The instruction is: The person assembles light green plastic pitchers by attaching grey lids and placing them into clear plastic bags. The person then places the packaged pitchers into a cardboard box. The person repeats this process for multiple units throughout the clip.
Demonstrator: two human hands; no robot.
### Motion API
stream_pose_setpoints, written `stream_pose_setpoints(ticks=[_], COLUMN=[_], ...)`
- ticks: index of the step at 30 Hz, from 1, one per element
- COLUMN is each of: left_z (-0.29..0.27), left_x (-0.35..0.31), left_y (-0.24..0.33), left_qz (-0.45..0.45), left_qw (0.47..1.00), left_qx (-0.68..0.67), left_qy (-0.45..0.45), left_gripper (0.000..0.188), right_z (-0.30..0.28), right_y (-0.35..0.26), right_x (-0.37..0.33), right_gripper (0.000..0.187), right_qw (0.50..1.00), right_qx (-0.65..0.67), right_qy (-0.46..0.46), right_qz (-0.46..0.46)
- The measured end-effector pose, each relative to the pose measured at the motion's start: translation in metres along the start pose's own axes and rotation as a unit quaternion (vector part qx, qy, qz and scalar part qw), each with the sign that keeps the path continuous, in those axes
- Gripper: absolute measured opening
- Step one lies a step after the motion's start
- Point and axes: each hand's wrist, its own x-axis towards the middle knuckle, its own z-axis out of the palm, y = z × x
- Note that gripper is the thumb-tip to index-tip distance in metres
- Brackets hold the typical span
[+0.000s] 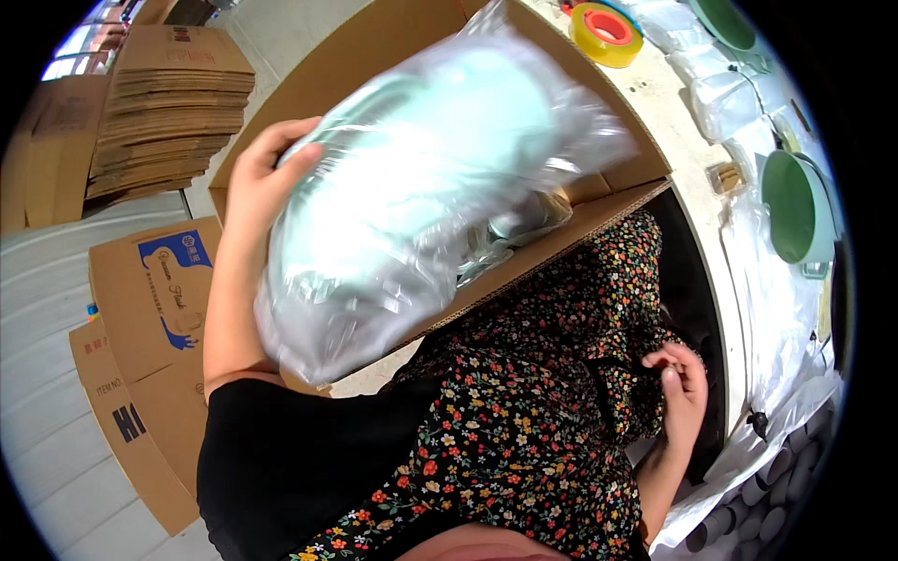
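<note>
My left hand point(273, 173) grips the left edge of a large clear plastic bag point(412, 178), thumb on top. Pale mint-green rounded pieces show through the plastic, but glare and motion blur hide their kind. The bag is tilted above an open cardboard box point(341, 47) and covers most of its inside. Below the bag's right part, another plastic-wrapped thing with a greyish round part point(519, 220) shows in the box. My right hand point(681, 376) hangs beside the dark floral apron point(524, 402), fingers loosely curled and apart, with nothing visible in them.
A white table point(655, 103) along the right bears a yellow tape roll point(606, 35), a green cup-like container point(795, 208) and clear plastic bags point(748, 280). Flattened cartons point(168, 103) are stacked at upper left. A printed carton point(154, 327) stands left; grey cylinders point(772, 486) lie lower right.
</note>
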Motion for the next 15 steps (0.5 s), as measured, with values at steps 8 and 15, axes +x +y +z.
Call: stream_pose_setpoints(ticks=[8,15], left_z=[0.145,0.265], left_x=[0.082,0.036], left_y=[-0.239,-0.359], left_qz=[0.018,-0.222], left_qw=[0.849,0.79], left_qx=[0.451,0.457], left_qy=[-0.276,-0.344], left_gripper=[0.032,0.034], right_z=[0.006,-0.006], right_y=[0.025,0.023], right_x=[0.005,-0.034], right_gripper=[0.026,0.022], right_qw=[0.981,0.95], right_qx=[-0.018,-0.052], right_qy=[0.021,0.093], right_qz=[0.192,0.293])
